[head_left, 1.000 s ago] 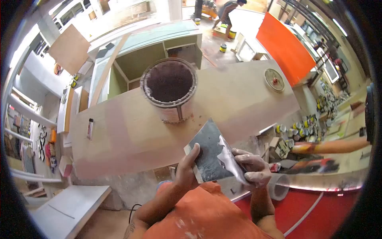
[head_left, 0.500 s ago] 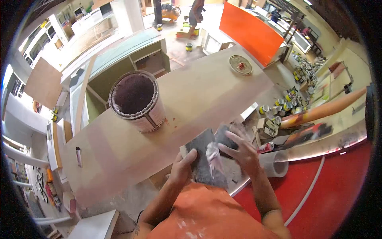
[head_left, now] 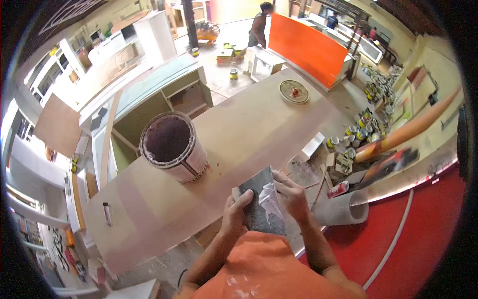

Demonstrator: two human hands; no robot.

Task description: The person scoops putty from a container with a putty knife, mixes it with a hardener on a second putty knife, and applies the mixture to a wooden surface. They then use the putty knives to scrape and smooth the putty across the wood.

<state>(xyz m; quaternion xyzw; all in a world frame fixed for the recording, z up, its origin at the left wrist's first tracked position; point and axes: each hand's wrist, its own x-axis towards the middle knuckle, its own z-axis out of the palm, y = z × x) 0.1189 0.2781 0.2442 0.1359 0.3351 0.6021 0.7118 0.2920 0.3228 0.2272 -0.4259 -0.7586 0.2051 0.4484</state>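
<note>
My left hand (head_left: pixel 235 213) is wrapped round the edge of a dark grey flat board (head_left: pixel 258 189), its thumb on top. A lump of pale, whitish-pink paste (head_left: pixel 270 203) lies on the board. My right hand (head_left: pixel 290 197) is closed at the board's right side, beside the paste; whatever its fingers grip is hidden. Both hands are just in front of my orange shirt. Beyond them a large open can (head_left: pixel 194 162), dark inside, stands on a long pale panel (head_left: pixel 239 129). A round lid (head_left: pixel 294 92) with a red spot rests at the panel's far end.
A small lighter-like object (head_left: pixel 107 214) lies at the panel's left. Behind are an open cabinet (head_left: pixel 149 102) and an orange panel (head_left: pixel 308 47) with a person (head_left: pixel 258 30) beside it. Many cans (head_left: pixel 362 130), a clear plastic roll (head_left: pixel 343 212) and a red surface (head_left: pixel 368 249) are right.
My right hand has closed in at the board's right edge, and the dark piece at its fingers no longer shows separately. The paste looks reshaped. The person behind has moved right, towards the orange panel.
</note>
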